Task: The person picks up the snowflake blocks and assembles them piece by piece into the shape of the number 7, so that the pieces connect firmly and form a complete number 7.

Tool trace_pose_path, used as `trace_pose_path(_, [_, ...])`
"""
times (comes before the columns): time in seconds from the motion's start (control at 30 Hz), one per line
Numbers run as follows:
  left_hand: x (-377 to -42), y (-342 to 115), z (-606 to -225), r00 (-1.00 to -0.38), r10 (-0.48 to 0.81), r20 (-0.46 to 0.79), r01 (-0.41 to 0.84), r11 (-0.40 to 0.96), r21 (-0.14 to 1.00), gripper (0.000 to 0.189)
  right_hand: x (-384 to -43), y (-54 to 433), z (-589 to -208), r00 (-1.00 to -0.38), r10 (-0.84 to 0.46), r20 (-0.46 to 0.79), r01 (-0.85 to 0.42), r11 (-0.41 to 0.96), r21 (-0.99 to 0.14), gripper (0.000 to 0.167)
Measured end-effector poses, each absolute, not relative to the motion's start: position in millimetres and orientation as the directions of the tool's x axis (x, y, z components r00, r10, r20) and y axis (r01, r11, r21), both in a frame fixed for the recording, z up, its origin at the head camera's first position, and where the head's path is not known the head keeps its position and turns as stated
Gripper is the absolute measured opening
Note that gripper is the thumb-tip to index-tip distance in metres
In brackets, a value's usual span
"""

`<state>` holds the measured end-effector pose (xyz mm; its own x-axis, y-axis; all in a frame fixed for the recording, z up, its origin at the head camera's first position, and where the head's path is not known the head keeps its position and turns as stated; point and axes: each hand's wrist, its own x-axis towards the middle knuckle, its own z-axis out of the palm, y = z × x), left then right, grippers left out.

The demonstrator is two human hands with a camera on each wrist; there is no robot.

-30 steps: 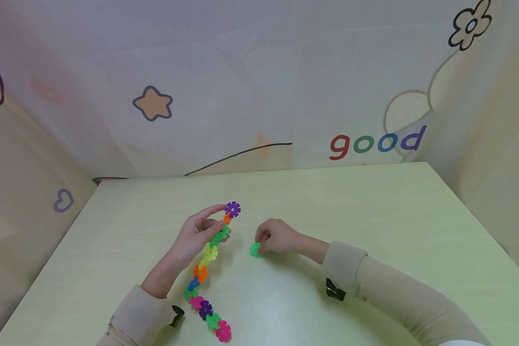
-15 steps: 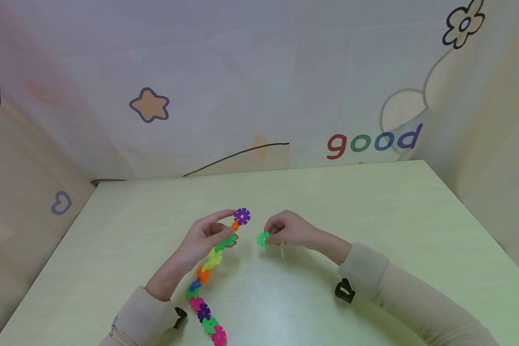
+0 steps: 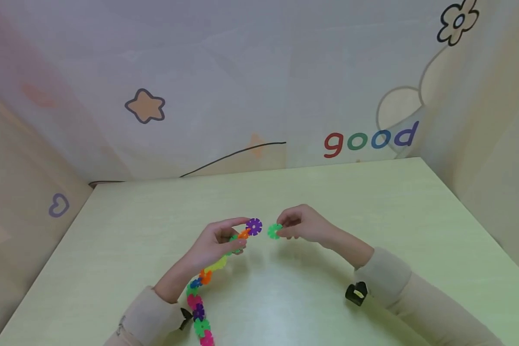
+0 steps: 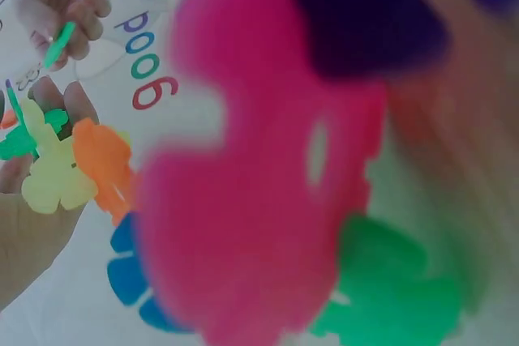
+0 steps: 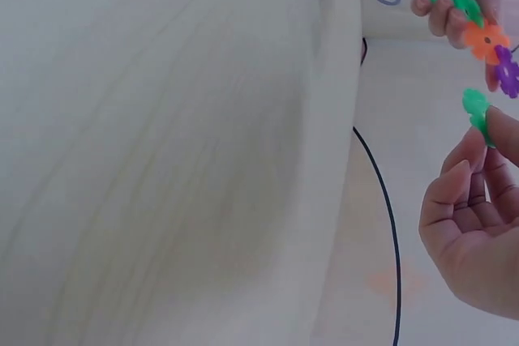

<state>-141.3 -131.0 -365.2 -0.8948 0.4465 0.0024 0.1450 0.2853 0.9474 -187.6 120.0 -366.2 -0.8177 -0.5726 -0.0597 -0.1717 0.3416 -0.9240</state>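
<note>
My left hand (image 3: 216, 242) grips a chain of interlocking plastic snowflake discs near its upper end. A purple disc (image 3: 253, 227) forms that end, joined to an orange disc (image 5: 486, 40); the index finger reaches to the purple one. The chain hangs down past the left wrist through yellow, orange, blue, green and pink discs. My right hand (image 3: 308, 224) pinches a single green snowflake disc (image 3: 274, 231) between thumb and fingers. A small gap separates it from the purple disc. In the left wrist view, a blurred pink disc (image 4: 243, 232) hides much of the scene.
Both hands are above a pale green tabletop (image 3: 372, 206). A printed curtain (image 3: 225, 96) stands behind it, with side panels left and right. The chain's lower end, a pink disc (image 3: 207, 339), runs to the frame's bottom edge.
The right hand has raised the green disc from near the tabletop and moved right with it. The left hand has shifted right, bringing the purple end closer to the green disc.
</note>
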Motion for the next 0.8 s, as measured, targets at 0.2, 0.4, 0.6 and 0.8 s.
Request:
trace_pose_path(0.2, [-140,-122,-366,-0.879,0.476,-0.016,0.165,0.336,0.927,0.046,-182,132,-361,-0.835,-0.55,-0.012,-0.186,0.302,-0.935,0.013])
trace_pose_path(0.4, [-139,-116,-368,-0.865,0.502,-0.013,0.177,0.33,0.927,0.045,-172,139,-355,-0.852,-0.523,0.012,-0.186,0.282,-0.941,0.013])
trace_pose_path(0.6, [-137,-111,-368,-0.859,0.512,-0.013,0.188,0.339,0.922,0.042,-162,141,-352,-0.85,-0.524,0.051,-0.21,0.248,-0.946,0.011])
trace_pose_path(0.8, [-135,-109,-368,-0.853,0.522,-0.002,0.208,0.343,0.916,0.04,-158,139,-351,-0.84,-0.534,0.099,-0.283,0.276,-0.918,0.008])
